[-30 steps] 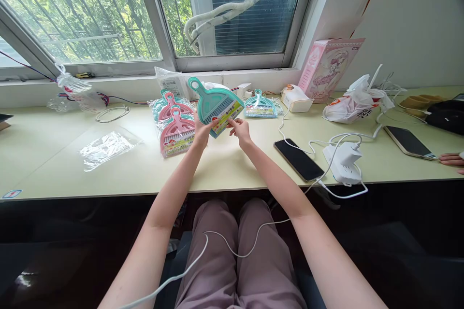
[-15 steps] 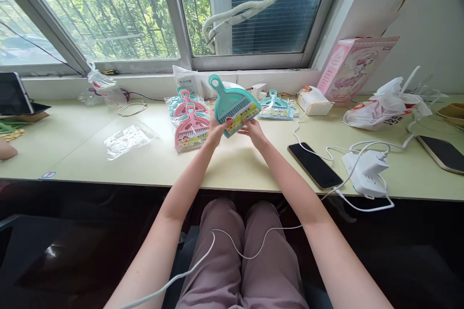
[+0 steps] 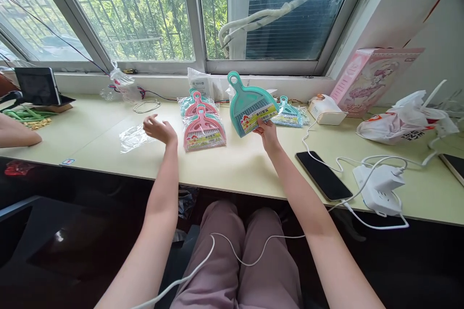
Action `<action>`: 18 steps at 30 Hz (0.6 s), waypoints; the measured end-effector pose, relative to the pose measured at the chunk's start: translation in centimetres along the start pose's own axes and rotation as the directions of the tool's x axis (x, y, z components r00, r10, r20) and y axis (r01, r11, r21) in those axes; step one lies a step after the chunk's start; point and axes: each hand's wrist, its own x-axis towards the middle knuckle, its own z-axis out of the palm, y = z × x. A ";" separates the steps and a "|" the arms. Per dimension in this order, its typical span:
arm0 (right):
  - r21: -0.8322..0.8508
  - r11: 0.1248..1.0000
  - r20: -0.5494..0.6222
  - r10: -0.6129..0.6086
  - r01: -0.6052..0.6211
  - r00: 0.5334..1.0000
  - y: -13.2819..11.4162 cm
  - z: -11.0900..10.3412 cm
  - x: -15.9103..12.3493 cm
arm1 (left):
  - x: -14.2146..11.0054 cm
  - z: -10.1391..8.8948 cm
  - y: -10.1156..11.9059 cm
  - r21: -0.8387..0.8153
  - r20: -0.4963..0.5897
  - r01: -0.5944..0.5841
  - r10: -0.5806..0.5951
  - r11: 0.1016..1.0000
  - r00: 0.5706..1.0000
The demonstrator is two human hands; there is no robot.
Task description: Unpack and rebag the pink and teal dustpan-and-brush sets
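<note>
My right hand (image 3: 268, 135) grips a teal dustpan and brush set (image 3: 250, 104) by its lower right edge, tilted above the table, its yellow printed label facing me. My left hand (image 3: 159, 130) is off to the left, fingers loosely bent and apart with nothing in them, over the right end of a clear plastic bag (image 3: 135, 139) lying flat. Between my hands, pink dustpan sets (image 3: 203, 130) in clear wrapping lie overlapped, with teal ones behind them. Another wrapped teal set (image 3: 288, 113) rests behind and right of the held one.
A black phone (image 3: 322, 175) and a white power strip (image 3: 379, 188) with cables lie at the right. Behind them are a tissue pack (image 3: 327, 110), a pink box (image 3: 375, 79) and a white plastic bag (image 3: 395, 120). Another person's arm (image 3: 18, 131) rests at the far left, near a tablet (image 3: 38, 86).
My left hand has let go of the teal dustpan set and moved left to the clear bag. My right hand still holds the set. The view has turned slightly left.
</note>
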 end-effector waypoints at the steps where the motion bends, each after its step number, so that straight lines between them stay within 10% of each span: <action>1: -0.002 1.000 0.007 0.001 -0.001 1.000 0.0 0.0 -0.1 | 1.2 -0.2 -1.6 0.096 0.056 0.049 -0.054 0.994 0.997; 7: -0.027 0.999 0.013 0.045 -0.044 0.999 0.2 0.2 -0.6 | 3.6 0.5 -6.7 0.295 0.082 0.218 -0.252 0.930 0.964; 18: 0.013 0.997 0.023 0.075 -0.075 0.997 0.5 0.5 -0.2 | 3.6 -2.6 -5.6 0.260 0.117 0.047 -0.080 0.965 0.990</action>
